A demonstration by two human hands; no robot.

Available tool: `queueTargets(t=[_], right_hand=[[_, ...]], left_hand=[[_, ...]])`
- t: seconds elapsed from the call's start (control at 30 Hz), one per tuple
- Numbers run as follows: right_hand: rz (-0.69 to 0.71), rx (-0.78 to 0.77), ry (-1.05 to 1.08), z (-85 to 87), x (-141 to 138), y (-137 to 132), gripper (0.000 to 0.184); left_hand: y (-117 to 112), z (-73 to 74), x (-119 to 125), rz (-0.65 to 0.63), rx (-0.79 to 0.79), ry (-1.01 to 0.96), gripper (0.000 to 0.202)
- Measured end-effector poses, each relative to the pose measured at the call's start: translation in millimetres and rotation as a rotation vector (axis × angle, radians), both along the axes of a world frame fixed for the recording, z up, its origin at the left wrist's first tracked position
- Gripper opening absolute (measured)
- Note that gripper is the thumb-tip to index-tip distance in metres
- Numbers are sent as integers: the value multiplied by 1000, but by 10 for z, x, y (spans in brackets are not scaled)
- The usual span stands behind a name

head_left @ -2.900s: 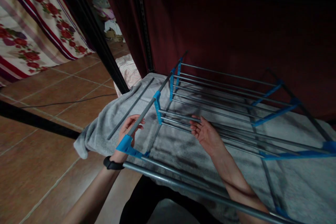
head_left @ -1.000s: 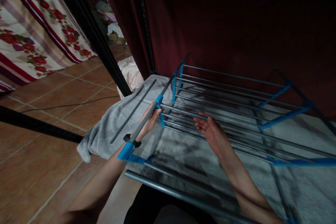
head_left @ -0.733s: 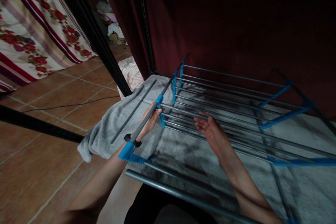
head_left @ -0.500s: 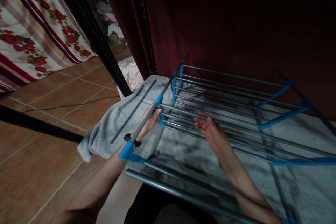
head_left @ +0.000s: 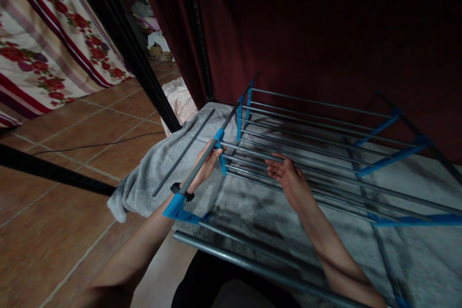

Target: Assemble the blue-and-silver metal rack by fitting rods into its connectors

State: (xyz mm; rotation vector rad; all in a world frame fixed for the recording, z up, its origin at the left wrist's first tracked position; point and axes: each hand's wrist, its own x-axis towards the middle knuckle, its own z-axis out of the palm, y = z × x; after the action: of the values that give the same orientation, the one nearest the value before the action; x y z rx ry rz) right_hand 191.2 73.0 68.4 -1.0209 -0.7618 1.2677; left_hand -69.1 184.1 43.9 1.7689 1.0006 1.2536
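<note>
A rack of grey metal tubes (head_left: 325, 146) joined by blue plastic connectors lies on its side on a grey blanket. My left hand (head_left: 205, 166), with a dark band at the wrist, reaches behind the near side tube. Its fingers are closed on a blue connector (head_left: 219, 138), where a crossbar (head_left: 249, 149) meets the side tube. My right hand (head_left: 287, 175) is at the middle of the crossbars, palm partly turned up, fingers loosely bent and apart; whether it touches a bar is unclear. A blue corner piece (head_left: 176, 208) caps the near tube's lower end.
One loose tube (head_left: 184, 151) lies on the blanket (head_left: 144, 187) at left, and a thicker tube (head_left: 231, 256) runs across my lap. Black frame posts (head_left: 122, 43) stand at left. A dark red curtain (head_left: 325, 48) hangs behind; a cable (head_left: 97, 143) crosses the tiled floor.
</note>
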Motion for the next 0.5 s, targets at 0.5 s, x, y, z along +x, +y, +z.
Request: queueTargets(t=[0.5], right_hand=[[-133, -3, -19, -15, -118, 13, 50]], left_hand=[[-26, 59, 8, 26, 26, 49, 42]])
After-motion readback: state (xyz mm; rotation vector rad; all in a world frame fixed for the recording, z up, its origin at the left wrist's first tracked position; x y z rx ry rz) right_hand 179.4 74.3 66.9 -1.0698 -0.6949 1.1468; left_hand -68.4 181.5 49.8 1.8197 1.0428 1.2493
